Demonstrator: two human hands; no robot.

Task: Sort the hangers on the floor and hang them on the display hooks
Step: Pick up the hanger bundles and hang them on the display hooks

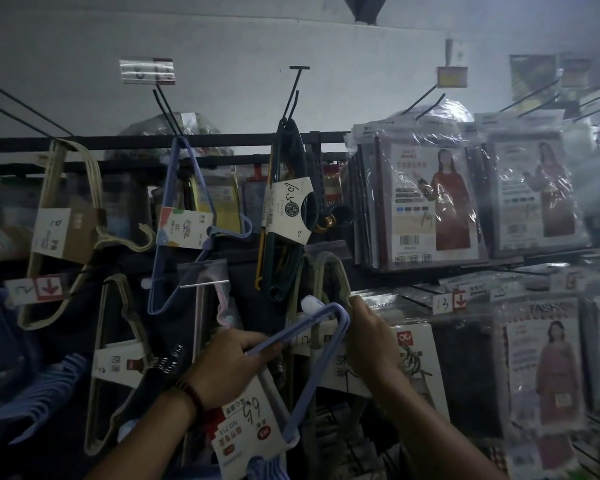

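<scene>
The main risk is a snag on the crowded display rack [153,142]. Packs hang close together below the dark green hanger pack [282,174], which serves here as the landmark. Swung in carelessly, the lavender hanger bundle [291,330] could catch the beige hangers [329,271] just below and right of the green pack and drag them off their hook. The light is dim, so the hook tip could be missed. A pale rounded knob [308,302] directly below the green pack may be that tip, though I cannot be sure. If the bundle is let go before it seats, it would likely fall back to the floor. Its paper label [246,434] could also tear or slip, loosening the set.

The bundle sits below the green pack, raised in front of the rack and tilted. It is made up of several thin lavender hangers nested into one triangle, with a white and red label bearing handwritten figures wrapped round them at the low end.

The left hand [229,365], below and left of the green pack, has its fingers curled round one bar of the bundle. The right hand [371,341], below and right of it, grips the bundle's upper corner.
</scene>
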